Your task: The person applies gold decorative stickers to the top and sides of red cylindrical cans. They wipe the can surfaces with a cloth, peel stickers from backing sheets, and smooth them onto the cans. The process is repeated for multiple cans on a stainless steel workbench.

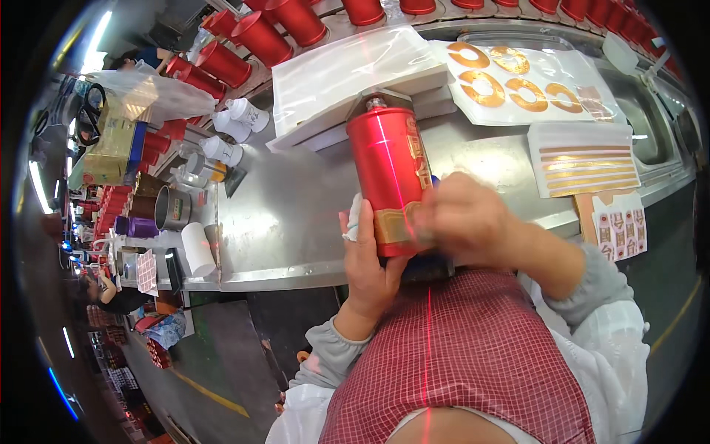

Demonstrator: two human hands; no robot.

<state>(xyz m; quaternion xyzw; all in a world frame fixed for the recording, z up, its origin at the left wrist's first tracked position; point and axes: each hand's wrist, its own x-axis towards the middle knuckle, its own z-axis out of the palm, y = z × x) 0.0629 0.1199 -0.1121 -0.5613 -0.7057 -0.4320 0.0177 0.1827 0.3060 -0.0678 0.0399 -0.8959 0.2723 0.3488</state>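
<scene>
A red metallic bottle (384, 166) with gold decoration down its side and a gold band (397, 226) near its lower end lies on a dark holder, its narrow neck pointing away from me. My left hand (367, 260) grips the lower end from the left and below. A small white cloth or wrap (353, 217) shows at its fingers. Against the bottle's right side, by the gold band, is my right hand (467, 220), fingers curled and blurred by motion. Whatever its fingertips hold, if anything, is hidden. A thin red light line runs along the bottle.
Sheets of curved gold stickers (525, 78) and gold strips (588, 159) lie on the metal table (274, 214) to the right. White bottles (248, 115), a metal cup (173, 207) and a paper roll (197, 249) stand left. More red bottles (262, 38) line the back. A sink (651, 129) is far right.
</scene>
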